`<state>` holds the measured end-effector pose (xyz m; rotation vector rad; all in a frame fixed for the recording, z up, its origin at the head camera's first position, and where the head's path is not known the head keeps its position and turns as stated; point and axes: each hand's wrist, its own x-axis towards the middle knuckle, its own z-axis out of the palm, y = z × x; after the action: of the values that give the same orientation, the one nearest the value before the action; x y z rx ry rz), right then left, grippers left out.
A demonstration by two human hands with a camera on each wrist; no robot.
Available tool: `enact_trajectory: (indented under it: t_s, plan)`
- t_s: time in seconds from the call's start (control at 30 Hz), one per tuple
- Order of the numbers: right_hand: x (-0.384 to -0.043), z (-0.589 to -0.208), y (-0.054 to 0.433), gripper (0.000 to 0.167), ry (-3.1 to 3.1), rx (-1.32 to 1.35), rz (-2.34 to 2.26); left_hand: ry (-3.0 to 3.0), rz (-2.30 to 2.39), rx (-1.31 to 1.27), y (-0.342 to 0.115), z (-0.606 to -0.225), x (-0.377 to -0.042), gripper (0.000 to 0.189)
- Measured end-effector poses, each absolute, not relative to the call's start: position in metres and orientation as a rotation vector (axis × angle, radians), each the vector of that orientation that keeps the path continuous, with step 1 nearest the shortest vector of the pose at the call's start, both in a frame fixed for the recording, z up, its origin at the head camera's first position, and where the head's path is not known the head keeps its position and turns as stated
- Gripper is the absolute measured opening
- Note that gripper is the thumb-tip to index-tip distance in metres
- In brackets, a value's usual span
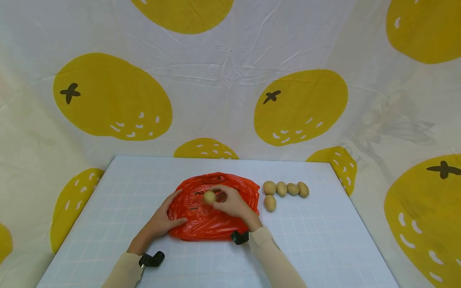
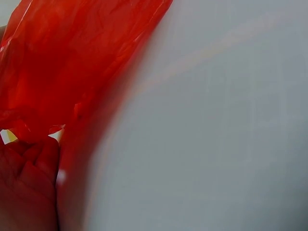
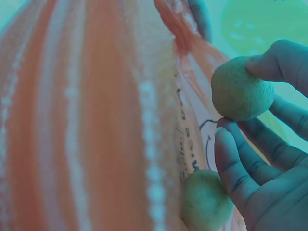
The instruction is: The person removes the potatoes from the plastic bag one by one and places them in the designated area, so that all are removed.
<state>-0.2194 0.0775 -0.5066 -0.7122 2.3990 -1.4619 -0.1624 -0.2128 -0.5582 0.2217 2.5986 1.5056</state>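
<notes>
A red plastic bag (image 1: pixel 201 228) with dark print lies crumpled and bulging on the table. My right hand (image 1: pixel 230 202) is over it, pinching a small round potato (image 1: pixel 209 197) between thumb and fingers. The right wrist view shows that potato (image 3: pixel 240 89) close up, with another potato (image 3: pixel 207 199) lower down beside the fingers. At the bag's left side, my left hand (image 1: pixel 162 218) grips the edge, thumb on the near side and fingertips partly hidden by the red film. In the left wrist view the bag (image 2: pixel 72 62) hangs over the curled left hand (image 2: pixel 29 183).
Right of the bag, several potatoes (image 1: pixel 282 189) lie in a row, with one more potato (image 1: pixel 270 203) just in front of the row's left end. The white checked table (image 1: pixel 324 240) ends at a hanging cloth (image 1: pixel 216 100) printed with yellow fruit.
</notes>
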Motion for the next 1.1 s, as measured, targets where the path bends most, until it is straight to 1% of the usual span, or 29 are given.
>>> enact_trajectory:
  t_s: [0.23,0.43,0.73,1.1]
  plan:
    - [-0.214,-0.503,0.088,0.041,2.382,-0.65,-1.556,2.594,1.509,0.221,-0.212,-0.558,-0.162,0.102]
    - [-0.202,-0.489,0.1,0.044,2.372,-0.571,-1.649,2.597,1.504,0.227,-0.212,-0.559,-0.162,0.102]
    - [-0.196,-0.488,0.113,0.043,2.411,-0.529,-1.688,2.568,1.48,0.136,-0.212,-0.553,-0.161,0.104]
    - [-0.186,-0.478,0.131,0.042,2.449,-0.458,-1.712,2.582,1.485,0.189,-0.212,-0.552,-0.161,0.102]
